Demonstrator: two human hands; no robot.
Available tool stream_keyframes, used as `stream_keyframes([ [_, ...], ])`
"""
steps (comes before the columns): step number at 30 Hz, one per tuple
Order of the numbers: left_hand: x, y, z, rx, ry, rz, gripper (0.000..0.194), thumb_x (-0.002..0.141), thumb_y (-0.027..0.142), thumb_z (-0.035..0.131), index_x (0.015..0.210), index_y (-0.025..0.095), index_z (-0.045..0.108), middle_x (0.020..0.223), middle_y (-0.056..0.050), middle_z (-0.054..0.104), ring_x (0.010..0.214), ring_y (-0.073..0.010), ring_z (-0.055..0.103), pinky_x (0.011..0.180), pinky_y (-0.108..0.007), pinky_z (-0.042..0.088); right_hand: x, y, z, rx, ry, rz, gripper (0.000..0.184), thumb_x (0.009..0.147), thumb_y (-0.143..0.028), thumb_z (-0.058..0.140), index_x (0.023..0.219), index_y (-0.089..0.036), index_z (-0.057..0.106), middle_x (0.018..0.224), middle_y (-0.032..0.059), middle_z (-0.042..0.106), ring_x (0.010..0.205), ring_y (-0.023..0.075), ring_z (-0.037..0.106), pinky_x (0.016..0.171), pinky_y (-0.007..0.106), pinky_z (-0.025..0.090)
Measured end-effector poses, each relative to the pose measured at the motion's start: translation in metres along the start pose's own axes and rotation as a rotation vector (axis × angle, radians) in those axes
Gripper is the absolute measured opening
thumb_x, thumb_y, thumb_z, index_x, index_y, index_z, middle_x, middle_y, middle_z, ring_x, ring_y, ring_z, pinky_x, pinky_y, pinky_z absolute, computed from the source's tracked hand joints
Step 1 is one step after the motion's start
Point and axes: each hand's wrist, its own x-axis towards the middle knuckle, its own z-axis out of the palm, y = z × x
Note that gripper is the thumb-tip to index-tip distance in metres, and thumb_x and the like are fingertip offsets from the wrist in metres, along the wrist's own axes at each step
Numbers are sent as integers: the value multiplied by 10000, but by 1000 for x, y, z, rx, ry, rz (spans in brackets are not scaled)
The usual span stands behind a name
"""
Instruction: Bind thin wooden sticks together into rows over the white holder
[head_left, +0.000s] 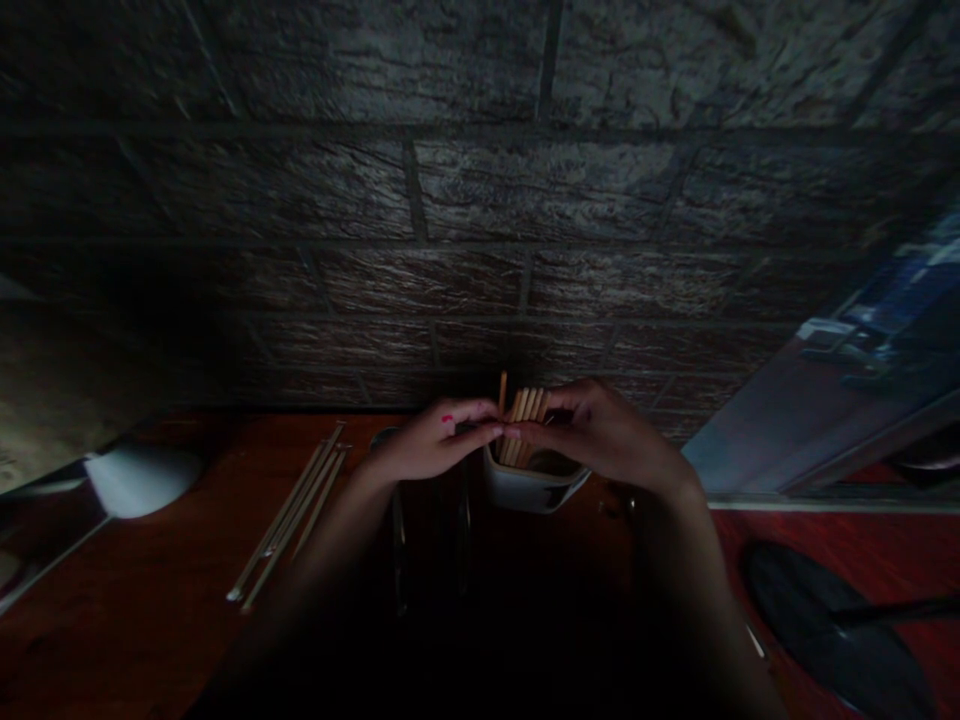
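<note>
Close to the wall, both my hands meet over a white container (529, 490) with dark markings. My right hand (600, 425) is closed around a row of several brown wooden chopsticks (529, 408), whose lower ends reach into the container's mouth. One more chopstick (503, 393) stands upright, slightly apart from that row, pinched in the fingers of my left hand (442, 438). The fingertips of the two hands touch or nearly touch. A small pink mark shows on the left hand. Shadow hides much of the container's inside.
Several thin pale sticks (289, 515) lie on the wooden table (112, 600) left of my left forearm. Long shiny utensils (399, 550) lie in shadow below my hands. A white bowl-like object (142, 480) sits at left. The brick wall (465, 280) rises directly behind; a dark round base (832, 620) stands right.
</note>
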Motion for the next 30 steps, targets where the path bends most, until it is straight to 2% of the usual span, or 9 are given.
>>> stream_keyframes([
  [4, 0, 4, -1, 14, 40, 18, 206, 948, 275, 513, 1000, 152, 670, 935, -40, 706, 884, -137, 634, 811, -265, 495, -1, 1, -2, -30, 21, 2, 275, 884, -420, 618, 1031, -233, 755, 924, -11, 761, 804, 157, 676, 695, 249, 508],
  [9, 1, 2, 4, -20, 162, 14, 232, 953, 297, 513, 1035, 152, 675, 993, -47, 718, 928, -133, 638, 852, -254, 486, -3, 6, -5, 8, 111, -16, 262, 870, -407, 643, 1028, -228, 751, 946, 4, 755, 885, 191, 689, 783, 278, 520],
  [15, 3, 1, 11, -83, 133, 8, 235, 933, 299, 547, 1001, 125, 688, 958, -64, 733, 861, -139, 659, 768, -244, 499, -1, 11, -5, -1, 69, 22, 264, 869, -444, 633, 922, -214, 752, 895, 17, 754, 882, 213, 703, 808, 315, 544],
  [19, 5, 2, 15, -107, 143, 10, 230, 933, 286, 542, 1021, 128, 684, 1011, -81, 738, 883, -156, 671, 776, -262, 507, 0, 10, -5, 3, 103, 29, 267, 840, -439, 669, 949, -214, 762, 929, 29, 763, 888, 229, 704, 817, 334, 554],
  [23, 6, 0, 18, -83, 102, 53, 255, 948, 283, 521, 1091, 126, 663, 1067, -90, 727, 964, -175, 663, 817, -273, 495, 1, 9, -6, 20, 127, 78, 277, 820, -428, 696, 996, -226, 766, 975, 33, 767, 913, 246, 708, 823, 346, 559],
  [30, 4, 1, 11, 79, 32, 65, 254, 958, 274, 486, 964, 109, 678, 773, -21, 667, 685, -113, 566, 616, -220, 411, 3, 10, -2, 16, 88, 72, 295, 829, -452, 678, 1008, -232, 761, 979, 30, 768, 915, 238, 712, 827, 352, 562],
])
